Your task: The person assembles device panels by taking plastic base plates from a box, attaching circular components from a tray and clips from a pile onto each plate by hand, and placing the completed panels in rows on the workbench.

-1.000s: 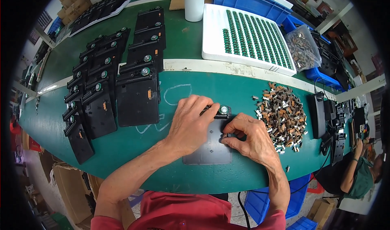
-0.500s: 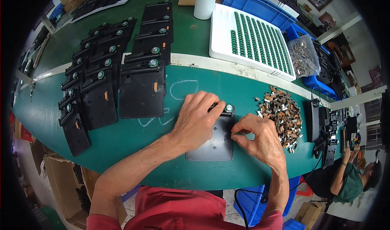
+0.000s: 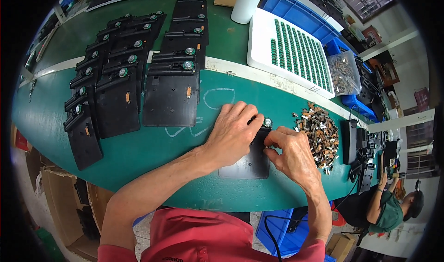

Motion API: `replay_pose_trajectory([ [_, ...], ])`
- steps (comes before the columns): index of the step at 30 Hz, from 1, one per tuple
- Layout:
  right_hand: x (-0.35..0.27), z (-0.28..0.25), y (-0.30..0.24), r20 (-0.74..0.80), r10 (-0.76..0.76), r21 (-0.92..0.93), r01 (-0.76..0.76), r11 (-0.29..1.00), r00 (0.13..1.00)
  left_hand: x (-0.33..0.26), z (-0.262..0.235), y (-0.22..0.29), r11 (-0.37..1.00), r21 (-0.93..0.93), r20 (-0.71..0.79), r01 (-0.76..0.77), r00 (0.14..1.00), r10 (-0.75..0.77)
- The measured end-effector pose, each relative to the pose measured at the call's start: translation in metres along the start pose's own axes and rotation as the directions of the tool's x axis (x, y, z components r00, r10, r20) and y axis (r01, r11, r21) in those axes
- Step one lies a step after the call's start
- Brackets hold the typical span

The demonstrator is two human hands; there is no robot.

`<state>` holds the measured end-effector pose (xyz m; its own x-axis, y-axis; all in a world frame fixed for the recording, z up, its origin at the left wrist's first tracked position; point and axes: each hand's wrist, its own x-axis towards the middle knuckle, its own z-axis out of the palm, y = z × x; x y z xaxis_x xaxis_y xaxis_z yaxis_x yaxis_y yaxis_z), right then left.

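Note:
A black plastic panel [image 3: 252,165] lies flat on the green tabletop in front of me, a round silver part with a green rim [image 3: 267,121] at its far right corner. My left hand [image 3: 231,136] covers the panel's far left part, its fingers curled around the far end. Over the panel's right edge, my right hand [image 3: 294,154] has thumb and index finger pinched together; whatever is between them is too small or hidden to make out. Just beyond that hand sits a heap of small brown, black and silver slide-switch-like parts [image 3: 321,139].
Overlapping rows of similar black panels [image 3: 170,107] fill the left side. Behind stands a white foam tray [image 3: 259,37] with rows of green parts, beside a clear bag of parts [image 3: 343,72]. A cardboard box [image 3: 64,211] is below left; a co-worker [image 3: 393,208] sits at right.
The whole view has shifted slightly. My right fingertips have moved a little along the panel's edge toward its far end. The left hand keeps its place on the panel.

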<state>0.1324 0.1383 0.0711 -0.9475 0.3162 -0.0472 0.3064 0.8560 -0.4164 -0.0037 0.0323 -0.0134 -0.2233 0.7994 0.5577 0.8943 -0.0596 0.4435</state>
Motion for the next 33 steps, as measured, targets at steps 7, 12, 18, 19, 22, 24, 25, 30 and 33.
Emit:
replay_pose_trajectory([
  [7,0.001,0.004,0.001,0.015,-0.067,-0.099,0.069,0.993,0.998,0.0,0.001,0.0,1.0,0.0,-0.01,-0.002,1.0,0.002],
  [12,-0.003,0.008,0.006,-0.023,-0.04,-0.005,0.04,0.999,0.999,0.0,0.001,-0.001,1.0,-0.005,-0.004,0.004,1.0,-0.004],
  [18,-0.017,0.006,0.011,-0.128,0.03,0.2,-0.004,0.98,0.991,0.0,0.0,0.0,1.0,0.0,-0.001,0.0,1.0,0.0],
  [19,-0.019,0.003,0.011,-0.175,0.037,0.219,0.002,0.976,0.984,0.001,0.0,0.0,1.0,-0.003,0.004,0.001,1.0,-0.001],
  [22,-0.024,0.003,0.022,-0.198,0.093,0.236,-0.045,0.971,0.976,0.001,0.0,0.001,1.0,0.0,-0.001,-0.004,1.0,0.004],
  [24,-0.025,0.011,0.029,-0.197,0.142,0.264,-0.087,0.961,0.97,0.001,0.0,0.0,1.0,-0.002,0.002,-0.003,1.0,0.003],
  [25,-0.024,0.015,0.029,-0.202,0.14,0.267,-0.083,0.96,0.969,0.002,-0.001,-0.001,1.0,-0.002,0.002,0.001,1.0,-0.001],
  [30,-0.025,0.031,0.032,-0.135,0.317,0.565,-0.19,0.803,0.939,0.003,-0.004,0.002,0.999,0.034,-0.005,-0.016,1.0,0.016],
  [33,-0.029,0.036,0.042,-0.079,0.45,0.805,-0.21,0.555,0.89,0.004,-0.001,0.002,0.999,0.042,-0.008,-0.033,0.999,0.033],
])
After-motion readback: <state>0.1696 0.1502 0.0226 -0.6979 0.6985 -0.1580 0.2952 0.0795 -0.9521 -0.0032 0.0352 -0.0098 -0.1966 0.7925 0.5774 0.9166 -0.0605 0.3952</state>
